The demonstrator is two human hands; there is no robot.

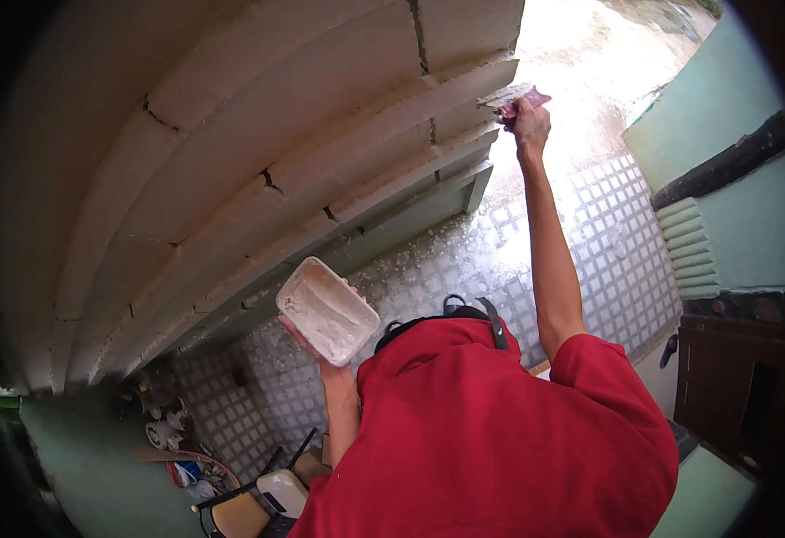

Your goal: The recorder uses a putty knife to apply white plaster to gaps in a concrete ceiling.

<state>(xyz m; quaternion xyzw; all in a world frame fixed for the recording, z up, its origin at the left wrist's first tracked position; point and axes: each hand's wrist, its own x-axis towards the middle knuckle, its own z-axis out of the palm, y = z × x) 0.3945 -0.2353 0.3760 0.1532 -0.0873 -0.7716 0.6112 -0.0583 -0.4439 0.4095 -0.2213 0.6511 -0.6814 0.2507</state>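
My left hand (305,343) is cupped under a white rectangular tray (326,310) smeared with white paste and holds it at chest height. With the arm stretched far forward, my right hand (530,125) grips a wide putty knife (510,96) with a reddish handle. The blade rests against the end of a white stepped moulding (320,117), whose ledges are cracked in places. My red shirt (491,439) fills the lower middle of the view.
A checked tile floor (607,224) lies far below. A green wall (724,117) with a ribbed ledge (686,247) and a dark wooden door (733,377) stand on the right. Buckets, a hose and a chair (240,511) clutter the lower left.
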